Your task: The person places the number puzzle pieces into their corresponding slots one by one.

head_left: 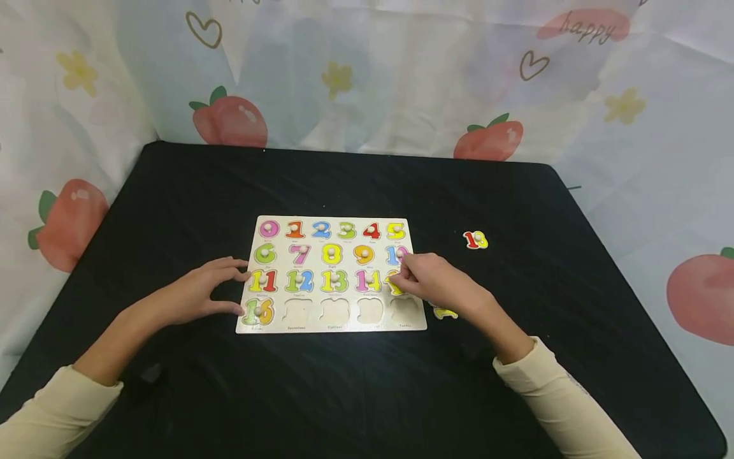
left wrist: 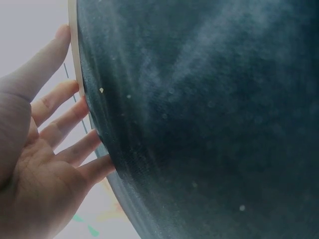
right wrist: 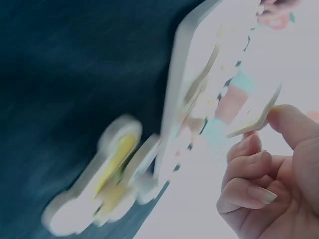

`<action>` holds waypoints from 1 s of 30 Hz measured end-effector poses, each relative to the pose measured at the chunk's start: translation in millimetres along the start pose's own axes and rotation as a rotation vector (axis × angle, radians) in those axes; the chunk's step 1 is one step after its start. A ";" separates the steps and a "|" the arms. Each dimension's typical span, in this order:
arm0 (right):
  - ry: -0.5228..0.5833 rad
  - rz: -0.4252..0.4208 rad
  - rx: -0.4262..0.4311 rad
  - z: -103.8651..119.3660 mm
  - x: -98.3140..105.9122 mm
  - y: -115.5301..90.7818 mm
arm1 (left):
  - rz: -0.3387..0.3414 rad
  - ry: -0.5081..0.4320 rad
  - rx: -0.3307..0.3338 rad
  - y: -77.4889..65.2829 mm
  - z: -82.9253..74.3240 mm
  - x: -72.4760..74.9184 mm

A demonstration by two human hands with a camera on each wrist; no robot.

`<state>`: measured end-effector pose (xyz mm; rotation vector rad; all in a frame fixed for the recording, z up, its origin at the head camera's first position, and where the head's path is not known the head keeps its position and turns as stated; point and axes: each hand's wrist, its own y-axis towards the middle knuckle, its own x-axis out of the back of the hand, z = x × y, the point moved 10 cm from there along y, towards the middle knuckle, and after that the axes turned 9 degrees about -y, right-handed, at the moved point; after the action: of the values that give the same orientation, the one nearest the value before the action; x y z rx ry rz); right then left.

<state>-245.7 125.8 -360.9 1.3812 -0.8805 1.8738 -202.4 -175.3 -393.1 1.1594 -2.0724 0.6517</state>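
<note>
A pale wooden number puzzle board (head_left: 344, 326) lies on the black table, its rows filled with colourful knobbed number pieces. My left hand (head_left: 195, 290) is at the board's left edge, thumb and fingers spread and fairly straight, fingertips at the rim. Between thumb and index finger my right hand (head_left: 438, 280) pinches a yellow number piece (head_left: 395, 284), tilted over the right end of the third row; the fingers partly cover it. In the right wrist view, that number piece (right wrist: 259, 119) shows edge-on, above the board's surface. Carved number outlines show along the front row.
A red and yellow number piece (head_left: 475, 240) lies on the table right of the board. Closer to the board's front right corner, another yellow piece (head_left: 445, 313) is partly hidden by my right forearm. A patterned curtain (head_left: 367, 76) hangs behind the black table (head_left: 321, 395).
</note>
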 end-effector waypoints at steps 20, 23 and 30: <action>-0.092 0.010 0.143 89.3 -19.9 31.3 | -0.002 -0.007 0.022 -2.8 3.8 1.3; -0.096 0.013 0.174 102.2 -23.4 34.6 | -0.001 -0.008 0.028 -2.7 5.2 1.4; -0.126 0.076 0.192 125.8 -40.3 42.1 | 0.002 -0.019 0.006 0.2 4.2 -0.4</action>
<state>-202.8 -5.0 -377.7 1.6171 -0.8423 1.9889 -203.7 -177.9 -396.2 1.1711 -2.0889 0.6515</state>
